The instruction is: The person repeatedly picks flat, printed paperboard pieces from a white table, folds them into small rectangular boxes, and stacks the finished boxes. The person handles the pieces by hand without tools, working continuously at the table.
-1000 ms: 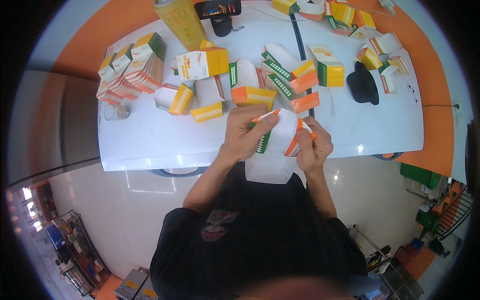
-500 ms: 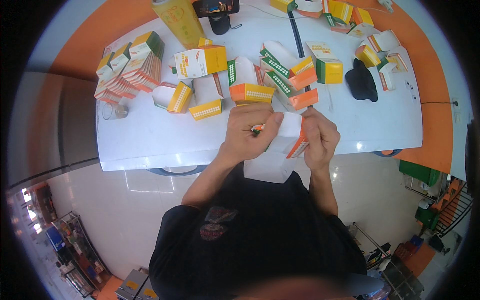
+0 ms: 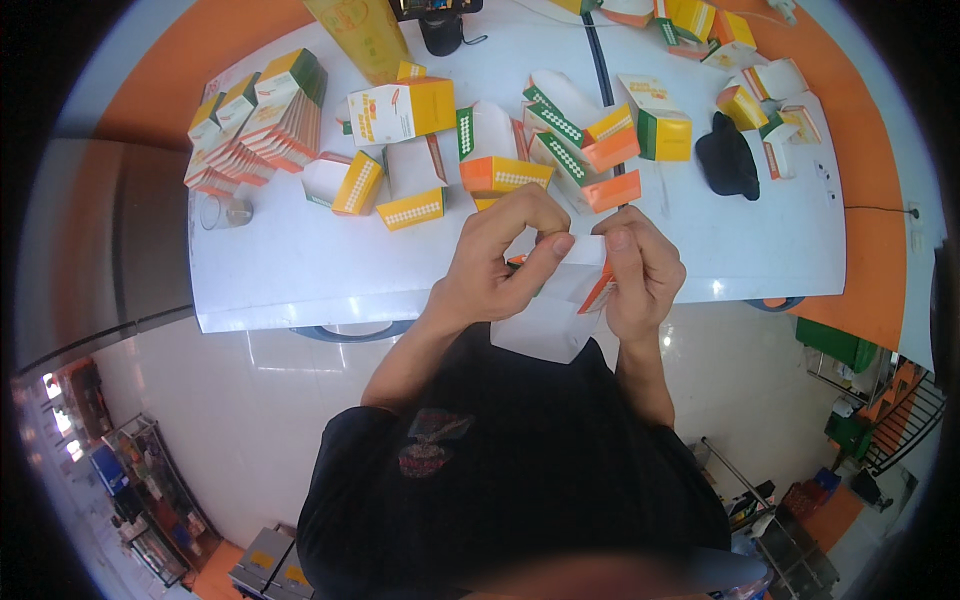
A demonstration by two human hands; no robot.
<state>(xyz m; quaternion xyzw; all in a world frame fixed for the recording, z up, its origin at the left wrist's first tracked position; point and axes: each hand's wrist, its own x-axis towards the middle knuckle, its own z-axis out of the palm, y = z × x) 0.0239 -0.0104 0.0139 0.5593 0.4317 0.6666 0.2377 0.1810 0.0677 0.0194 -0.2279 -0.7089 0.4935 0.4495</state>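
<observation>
A partly folded cardboard food box [image 3: 545, 322], white inside with orange and green printed sides, is held in front of my chest at the table's near edge. My left hand [image 3: 500, 262] pinches its upper left part, with thumb and curled forefinger meeting at the rim. On the other side, my right hand [image 3: 643, 272] grips the orange side wall between thumb and fingers. My palms hide part of the box. Just beyond my hands lie several formed boxes [image 3: 505, 176] in yellow, orange and green, open side up.
At the left stand stacks of flat box blanks [image 3: 280, 125], with a clear glass [image 3: 227, 212] near them. A yellow bag [image 3: 362, 38] and a phone on a stand [image 3: 443, 32] are at the back. A black cap [image 3: 727, 160] lies right, near more boxes [image 3: 745, 105].
My left hand has turned and raised its knuckles, the forefinger now arching to meet the thumb at the box's rim. My right thumb and fingers have shifted slightly on the orange side.
</observation>
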